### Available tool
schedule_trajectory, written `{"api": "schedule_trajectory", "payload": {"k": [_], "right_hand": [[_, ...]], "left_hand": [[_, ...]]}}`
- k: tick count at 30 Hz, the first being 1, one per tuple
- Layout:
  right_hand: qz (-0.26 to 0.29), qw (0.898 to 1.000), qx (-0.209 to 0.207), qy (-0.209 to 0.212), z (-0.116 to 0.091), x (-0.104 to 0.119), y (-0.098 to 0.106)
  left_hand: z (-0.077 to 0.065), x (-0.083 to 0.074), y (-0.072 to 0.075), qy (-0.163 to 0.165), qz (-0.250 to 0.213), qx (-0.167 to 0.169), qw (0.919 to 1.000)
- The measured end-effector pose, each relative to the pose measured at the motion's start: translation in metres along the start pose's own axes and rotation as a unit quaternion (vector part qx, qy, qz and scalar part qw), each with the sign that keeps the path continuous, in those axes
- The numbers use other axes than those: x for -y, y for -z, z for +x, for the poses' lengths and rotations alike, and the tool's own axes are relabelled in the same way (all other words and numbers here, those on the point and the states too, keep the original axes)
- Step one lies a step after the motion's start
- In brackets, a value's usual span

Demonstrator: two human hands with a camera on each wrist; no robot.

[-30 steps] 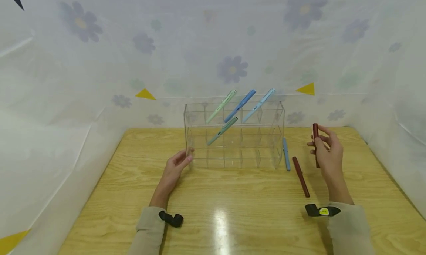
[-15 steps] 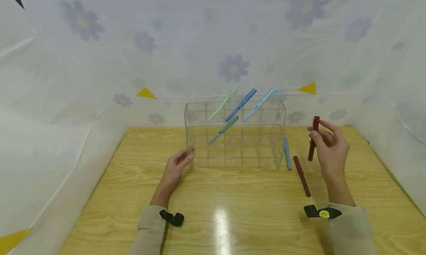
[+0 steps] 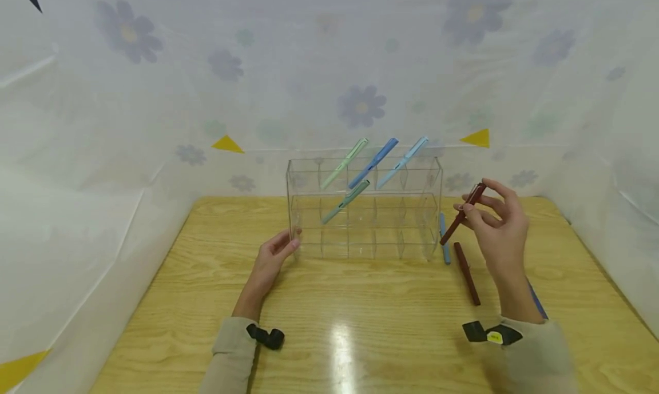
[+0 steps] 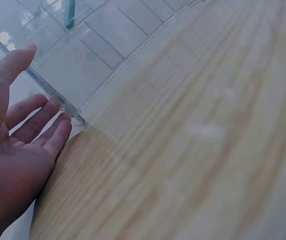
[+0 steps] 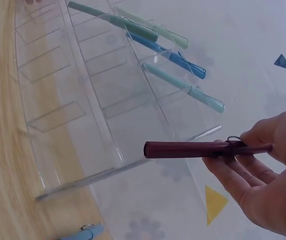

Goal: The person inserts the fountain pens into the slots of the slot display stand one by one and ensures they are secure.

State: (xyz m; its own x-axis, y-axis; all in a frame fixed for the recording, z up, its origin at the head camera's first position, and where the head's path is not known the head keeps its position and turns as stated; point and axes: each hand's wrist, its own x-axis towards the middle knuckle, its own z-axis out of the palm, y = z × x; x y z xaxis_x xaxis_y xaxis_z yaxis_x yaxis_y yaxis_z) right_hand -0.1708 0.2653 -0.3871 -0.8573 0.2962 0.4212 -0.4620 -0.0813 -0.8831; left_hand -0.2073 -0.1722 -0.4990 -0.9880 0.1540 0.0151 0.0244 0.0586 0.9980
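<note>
The right hand [image 3: 501, 234] pinches a red pen [image 5: 203, 149] between thumb and fingers, the index fingertip at its upper end. The pen is raised above the desk [image 3: 381, 302], to the right of the rack [image 3: 364, 211] and apart from it in the right wrist view. It slants, its clip near the upper end and its lower end pointing down toward the rack; in the head view that lower end overlaps a grey-blue pen [image 3: 445, 253].

The left hand [image 3: 268, 262] is at the rack's lower left corner, fingers relaxed and slightly bent against the side edge, thumb spread away from them.

The rack is clear, with three rows of compartments. In the top row a pale green pen [image 3: 345, 163], a blue pen [image 3: 373, 163] and a light blue pen [image 3: 403, 162] lean side by side, tops tilted to the right. A dark green pen [image 3: 346, 202] leans the same way in the middle row, below the pale green one.

The grey-blue pen lies on the desk just beside the rack's right side. Another red pen [image 3: 467, 274] lies nearer the person, and a dark blue pen [image 3: 538, 301] shows partly from behind the right wrist. Flowered white cloth [image 3: 288, 85] hangs behind the desk.
</note>
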Motion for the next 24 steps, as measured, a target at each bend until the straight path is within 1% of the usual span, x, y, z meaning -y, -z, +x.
{"api": "schedule_trajectory", "payload": {"k": [7, 9, 15, 21, 24], "right_hand": [[0.055, 0.998, 0.006, 0.043, 0.006, 0.000, -0.024], [0.068, 0.996, 0.005, 0.049, 0.009, 0.001, -0.031], [0.101, 0.994, -0.009, 0.047, 0.017, 0.003, -0.053], [0.147, 0.988, -0.019, 0.050, 0.024, 0.001, -0.074], [0.145, 0.988, -0.022, 0.046, 0.026, -0.002, -0.082]], "left_hand": [[0.001, 0.001, -0.001, -0.009, -0.007, -0.003, 0.9999], [0.001, 0.001, -0.001, -0.009, -0.007, -0.003, 0.9999], [0.001, 0.000, -0.001, -0.009, -0.006, -0.006, 0.9999], [0.001, -0.001, -0.001, -0.006, -0.006, -0.006, 0.9999], [0.000, -0.002, -0.002, -0.003, -0.008, -0.007, 0.9999]]}}
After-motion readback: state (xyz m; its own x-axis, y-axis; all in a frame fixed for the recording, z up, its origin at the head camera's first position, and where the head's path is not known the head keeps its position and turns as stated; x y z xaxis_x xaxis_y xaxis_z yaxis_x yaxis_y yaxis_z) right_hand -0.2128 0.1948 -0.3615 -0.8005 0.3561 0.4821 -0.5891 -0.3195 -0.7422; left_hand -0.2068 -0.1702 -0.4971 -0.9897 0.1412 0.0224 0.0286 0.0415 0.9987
